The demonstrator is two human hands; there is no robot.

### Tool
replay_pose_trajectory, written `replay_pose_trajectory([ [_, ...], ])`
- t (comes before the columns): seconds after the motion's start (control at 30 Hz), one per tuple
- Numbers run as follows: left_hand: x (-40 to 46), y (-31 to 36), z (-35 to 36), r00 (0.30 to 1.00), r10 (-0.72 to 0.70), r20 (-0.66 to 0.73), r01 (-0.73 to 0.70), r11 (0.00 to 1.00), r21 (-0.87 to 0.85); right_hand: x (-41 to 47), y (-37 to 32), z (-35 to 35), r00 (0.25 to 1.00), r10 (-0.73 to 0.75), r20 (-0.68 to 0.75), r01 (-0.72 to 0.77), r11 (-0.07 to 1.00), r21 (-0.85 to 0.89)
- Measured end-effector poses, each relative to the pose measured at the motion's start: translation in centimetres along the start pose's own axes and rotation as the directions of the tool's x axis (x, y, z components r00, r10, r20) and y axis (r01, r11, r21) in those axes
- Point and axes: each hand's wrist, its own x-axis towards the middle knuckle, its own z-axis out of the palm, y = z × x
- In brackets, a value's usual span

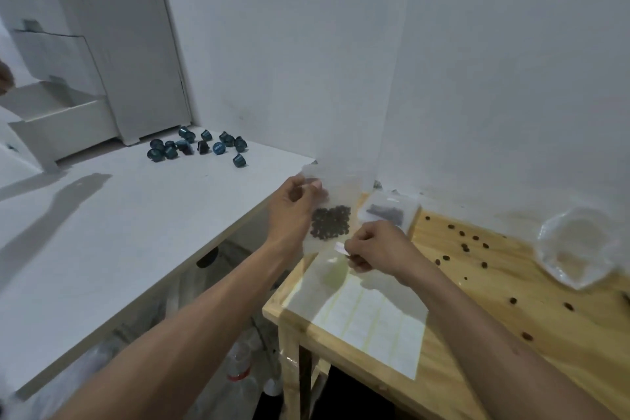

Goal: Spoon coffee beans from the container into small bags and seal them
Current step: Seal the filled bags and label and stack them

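- The small clear plastic bag of dark coffee beans (330, 223) hangs upright above the pale wooden bench's (511, 300) back-left corner, mouth uppermost.
- The left hand (293, 211) pinches its upper-left edge.
- The right hand (375, 247), at the bag's lower right, pinches a small white sticker strip (341, 248) just below the beans.

Pretty dim, flat indoor light with a cool grey cast. Long soft shadows stretch across the white table (102, 232) at left. The whole frame is a bit soft, and the clear plastic bag (576, 245) at right looks smeary. Wide-angle lens bends the wall edges and door frame.
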Motion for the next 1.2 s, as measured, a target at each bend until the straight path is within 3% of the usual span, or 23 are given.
replay_pose_trajectory([
  [0.13, -0.7, 0.5, 2.8, 0.996, -0.019, 0.089, 0.025, 0.997, -0.068, -0.3, -0.1, -3.7, 0.983, -0.069, -0.168, 0.093, 0.986, 0.135],
  [0.27, -1.5, 0.9, 6.1, 0.99, -0.049, 0.129, 0.058, 0.996, -0.066, -0.7, 0.1, -7.2, 0.933, -0.144, -0.33, 0.18, 0.98, 0.081],
  [0.43, -2.6, 1.1, 10.1, 0.978, -0.072, 0.195, 0.085, 0.995, -0.061, -1.6, 1.4, -10.1, 0.878, -0.209, -0.431, 0.262, 0.963, 0.067],
  [0.63, -3.7, 1.2, 14.2, 0.95, -0.079, 0.301, 0.121, 0.985, -0.121, -2.7, 3.0, -12.8, 0.785, -0.206, -0.584, 0.307, 0.949, 0.077],
  [0.97, -4.9, 2.9, 17.3, 0.911, -0.08, 0.404, 0.127, 0.988, -0.09, -3.0, 3.9, -15.1, 0.731, -0.127, -0.671, 0.281, 0.951, 0.127],
  [1.2, -4.7, 3.5, 17.4, 0.917, -0.088, 0.388, 0.104, 0.994, -0.02, -2.9, 4.3, -15.1, 0.735, -0.151, -0.661, 0.294, 0.949, 0.111],
])
